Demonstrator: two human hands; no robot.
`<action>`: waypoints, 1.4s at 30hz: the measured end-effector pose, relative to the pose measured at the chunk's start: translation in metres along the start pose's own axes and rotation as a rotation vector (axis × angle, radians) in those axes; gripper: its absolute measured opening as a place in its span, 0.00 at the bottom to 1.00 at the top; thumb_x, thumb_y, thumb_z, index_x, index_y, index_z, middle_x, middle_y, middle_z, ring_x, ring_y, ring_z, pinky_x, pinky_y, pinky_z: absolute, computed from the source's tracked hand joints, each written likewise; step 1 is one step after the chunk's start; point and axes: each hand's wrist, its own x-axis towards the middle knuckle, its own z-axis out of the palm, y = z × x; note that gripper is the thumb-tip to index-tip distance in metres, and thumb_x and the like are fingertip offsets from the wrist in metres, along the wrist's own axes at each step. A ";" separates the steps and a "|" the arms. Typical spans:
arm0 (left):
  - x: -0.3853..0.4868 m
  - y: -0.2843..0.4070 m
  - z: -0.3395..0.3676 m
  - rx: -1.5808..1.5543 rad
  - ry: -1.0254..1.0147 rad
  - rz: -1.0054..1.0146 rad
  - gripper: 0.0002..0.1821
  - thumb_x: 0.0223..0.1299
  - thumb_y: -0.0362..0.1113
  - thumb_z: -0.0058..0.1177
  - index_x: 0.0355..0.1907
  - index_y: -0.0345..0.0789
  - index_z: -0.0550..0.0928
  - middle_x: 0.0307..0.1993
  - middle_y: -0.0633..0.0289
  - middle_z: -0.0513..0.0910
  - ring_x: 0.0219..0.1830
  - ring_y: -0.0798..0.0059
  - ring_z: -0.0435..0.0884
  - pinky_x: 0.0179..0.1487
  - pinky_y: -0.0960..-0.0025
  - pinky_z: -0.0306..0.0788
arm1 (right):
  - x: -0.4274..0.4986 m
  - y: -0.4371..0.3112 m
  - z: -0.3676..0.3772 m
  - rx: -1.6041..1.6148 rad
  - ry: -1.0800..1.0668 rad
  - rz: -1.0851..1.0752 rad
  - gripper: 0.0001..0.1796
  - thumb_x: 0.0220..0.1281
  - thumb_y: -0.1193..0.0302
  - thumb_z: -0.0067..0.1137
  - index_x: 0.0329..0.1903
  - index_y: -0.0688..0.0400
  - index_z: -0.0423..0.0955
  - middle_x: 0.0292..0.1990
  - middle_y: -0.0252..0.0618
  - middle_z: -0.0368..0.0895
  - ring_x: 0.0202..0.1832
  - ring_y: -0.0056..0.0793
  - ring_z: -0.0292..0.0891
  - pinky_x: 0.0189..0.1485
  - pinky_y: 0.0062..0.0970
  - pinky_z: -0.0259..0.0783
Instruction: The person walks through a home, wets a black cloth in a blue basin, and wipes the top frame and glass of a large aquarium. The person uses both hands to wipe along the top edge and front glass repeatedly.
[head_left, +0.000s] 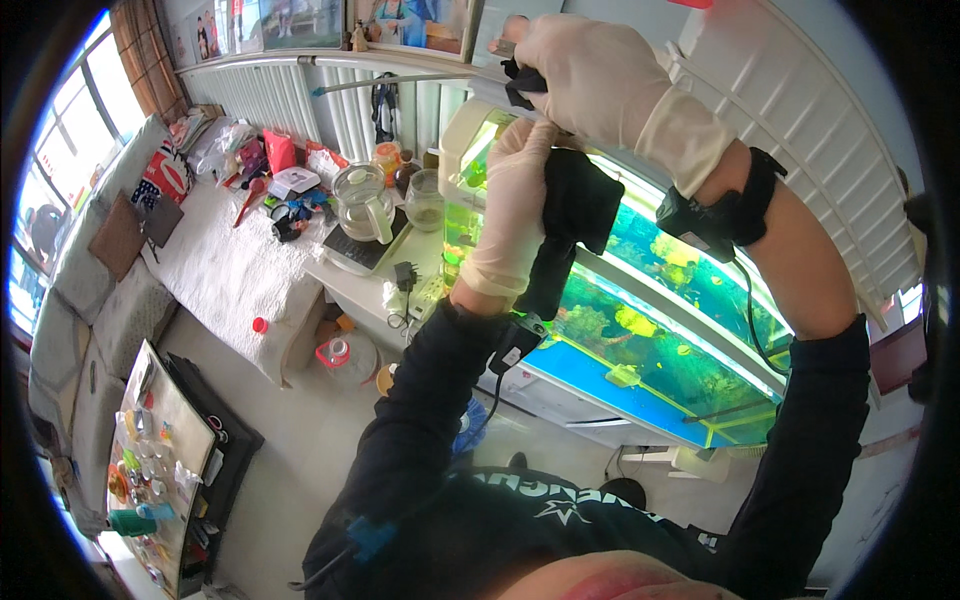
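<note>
Both my hands wear thin pale gloves and are raised close together above one end of a lit aquarium. My left hand has its fingers closed near a light-coloured edge, and a black cloth-like piece hangs right beside it. What its fingertips pinch is too small to tell. Higher up, my right hand is bent over a small black item and grips it; its fingertips are partly hidden. Black straps with small cabled devices sit at my wrists, one of them a black device by the right wrist.
Left of the aquarium stands a glass kettle on a black-topped base, beside a glass jar and a black power adapter. A large plastic bottle is on the floor. Framed pictures stand above a white radiator.
</note>
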 end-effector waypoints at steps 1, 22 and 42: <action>0.000 0.000 -0.001 -0.015 0.016 -0.026 0.10 0.71 0.35 0.53 0.33 0.34 0.82 0.29 0.66 0.84 0.30 0.84 0.76 0.38 0.79 0.69 | 0.002 -0.004 -0.002 -0.067 0.006 -0.044 0.13 0.52 0.67 0.66 0.40 0.60 0.81 0.37 0.43 0.82 0.41 0.46 0.81 0.44 0.39 0.77; 0.002 0.003 0.000 -0.169 -0.021 -0.134 0.10 0.71 0.36 0.54 0.41 0.30 0.82 0.35 0.68 0.84 0.34 0.85 0.79 0.40 0.79 0.72 | -0.028 -0.003 -0.004 -0.058 0.152 -0.274 0.08 0.52 0.66 0.67 0.33 0.55 0.79 0.41 0.34 0.79 0.43 0.37 0.78 0.41 0.37 0.74; 0.004 0.010 0.004 -0.150 -0.006 -0.166 0.10 0.69 0.36 0.56 0.32 0.33 0.82 0.27 0.70 0.80 0.28 0.86 0.73 0.35 0.78 0.67 | -0.024 0.043 -0.020 0.475 -0.300 0.253 0.14 0.57 0.63 0.67 0.40 0.60 0.82 0.34 0.41 0.86 0.39 0.38 0.82 0.47 0.32 0.75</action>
